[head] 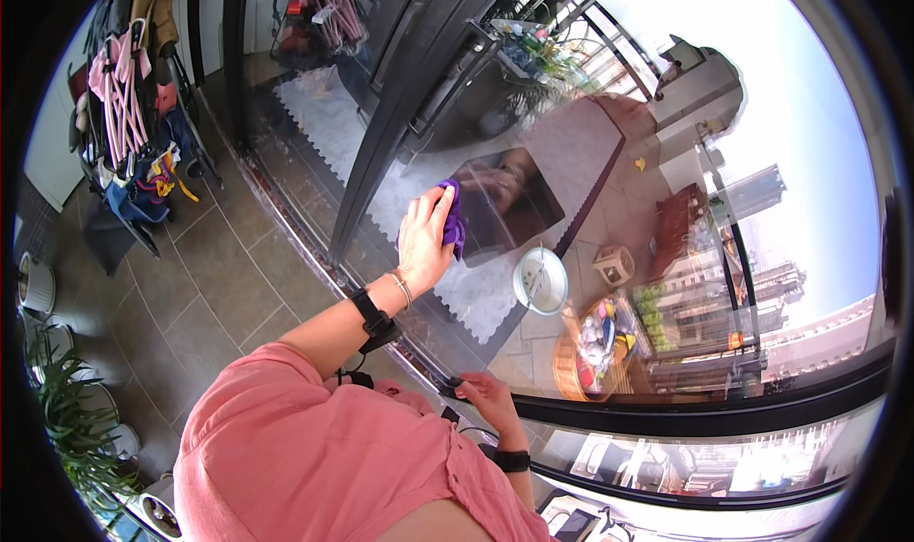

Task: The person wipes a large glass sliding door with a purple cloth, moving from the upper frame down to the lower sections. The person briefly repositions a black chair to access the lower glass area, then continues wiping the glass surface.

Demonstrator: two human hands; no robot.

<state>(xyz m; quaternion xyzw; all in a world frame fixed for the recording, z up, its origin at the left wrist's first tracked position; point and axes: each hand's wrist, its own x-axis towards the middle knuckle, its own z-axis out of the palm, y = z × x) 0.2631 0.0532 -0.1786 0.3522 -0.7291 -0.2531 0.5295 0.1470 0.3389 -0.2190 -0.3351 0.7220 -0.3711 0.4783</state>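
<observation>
My left hand (423, 238) presses a bunched purple cloth (454, 220) against a large glass door panel (493, 292), close to its dark upright frame (389, 124). A bangle and a black wrist strap are on that arm. Lower down, my right hand (489, 399) is half curled beside the door's bottom edge. Its fingertips are at a small dark piece (455, 382); whether they grip it cannot be told. A black strap is on that wrist too. The glass carries reflections and shows things beyond it.
A metal door track (285, 235) crosses the tiled floor (207, 313). Left stands a folded stroller or cart with pink straps (121, 106); potted plants (71, 406) line the lower left. Through or in the glass appear a light-blue-rimmed bucket (540, 281), a wicker basket (569, 360) and a grey mat (471, 320).
</observation>
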